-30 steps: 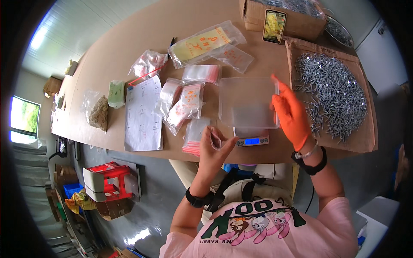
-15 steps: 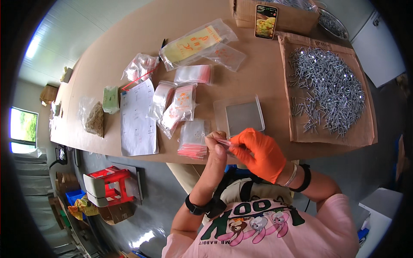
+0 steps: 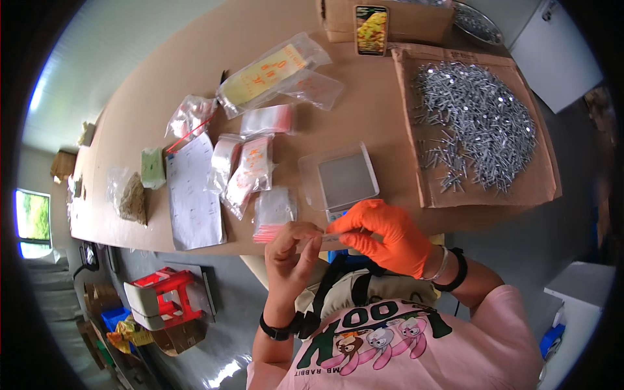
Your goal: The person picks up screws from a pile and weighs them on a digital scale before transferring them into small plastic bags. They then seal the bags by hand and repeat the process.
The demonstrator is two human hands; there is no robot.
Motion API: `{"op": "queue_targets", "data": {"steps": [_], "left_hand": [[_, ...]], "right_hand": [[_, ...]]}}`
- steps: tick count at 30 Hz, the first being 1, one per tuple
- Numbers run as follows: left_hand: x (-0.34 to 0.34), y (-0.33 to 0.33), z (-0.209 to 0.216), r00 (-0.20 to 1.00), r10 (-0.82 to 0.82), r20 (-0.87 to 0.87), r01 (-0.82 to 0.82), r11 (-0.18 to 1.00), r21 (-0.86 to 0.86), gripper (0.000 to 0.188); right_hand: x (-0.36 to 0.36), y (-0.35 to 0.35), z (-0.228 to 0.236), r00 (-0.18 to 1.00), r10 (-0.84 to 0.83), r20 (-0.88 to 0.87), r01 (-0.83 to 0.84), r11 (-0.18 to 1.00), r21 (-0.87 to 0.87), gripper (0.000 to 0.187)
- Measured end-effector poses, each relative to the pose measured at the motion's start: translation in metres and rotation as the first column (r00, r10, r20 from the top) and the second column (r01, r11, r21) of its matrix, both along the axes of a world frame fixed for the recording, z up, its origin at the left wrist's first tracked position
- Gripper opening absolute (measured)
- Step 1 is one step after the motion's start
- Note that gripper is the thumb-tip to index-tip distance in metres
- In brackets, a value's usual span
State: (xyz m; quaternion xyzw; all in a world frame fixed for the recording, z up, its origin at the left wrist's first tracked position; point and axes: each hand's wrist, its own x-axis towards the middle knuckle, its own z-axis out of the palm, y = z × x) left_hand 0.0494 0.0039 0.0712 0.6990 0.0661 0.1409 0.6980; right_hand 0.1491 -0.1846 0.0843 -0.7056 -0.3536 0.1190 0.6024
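**Both hands pinch a small clear bag at the table's near edge**

Widest first: the long tan table (image 3: 195,58) runs away from the person, and on its right side lies a sheet of brown cardboard (image 3: 543,185) heaped with grey screws (image 3: 478,123); left of that sits a small scale (image 3: 343,179) with a clear tray on its platform, bare of screws (its display is hidden behind the gloved hand). Further left, a white paper sheet (image 3: 192,195); beside it a stack of little zip bags (image 3: 273,211) with red strips; beyond them, several larger clear pouches (image 3: 270,71).

Now to the action, right at the near edge of the table, just in front of the scale: the small clear bag (image 3: 330,240) is held between both hands; the left hand (image 3: 292,257), bare, has thumb and fingertips closed narrowly on one end; the right hand (image 3: 383,234), in an orange glove, pinches the other end with its fingers curled in tight. The step in hand looks like working the bag's mouth, sealing or opening, I cannot tell which; any next move calls for a firm, even pinch along the strip. The bag itself looks thin, flat and see-through, mostly covered by fingers; whether it holds screws cannot be made out.
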Motion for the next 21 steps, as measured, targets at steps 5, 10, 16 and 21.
{"op": "queue_targets", "data": {"steps": [5, 10, 16, 21], "left_hand": [[0.001, -0.01, 0.014, 0.999, -0.042, -0.008, 0.043, 0.979, 0.199, 0.011], [0.004, -0.017, 0.019, 0.998, -0.059, -0.003, 0.057, 0.949, 0.31, 0.01], [-0.016, -0.008, 0.0, 0.972, -0.086, -0.221, 0.169, 0.906, 0.389, 0.009], [-0.054, 0.007, -0.052, 0.733, -0.098, -0.673, 0.144, 0.989, 0.013, 0.01]], "right_hand": [[-0.003, -0.003, 0.001, 0.987, 0.032, 0.156, -0.032, 0.999, -0.003, 0.011], [-0.007, -0.009, -0.003, 0.98, 0.049, 0.193, -0.041, 0.998, -0.046, 0.013], [0.012, -0.036, -0.017, 0.963, 0.13, 0.238, -0.073, 0.97, -0.233, 0.019], [0.081, -0.103, -0.026, 0.787, -0.328, 0.523, 0.609, 0.552, -0.57, 0.063]]}}
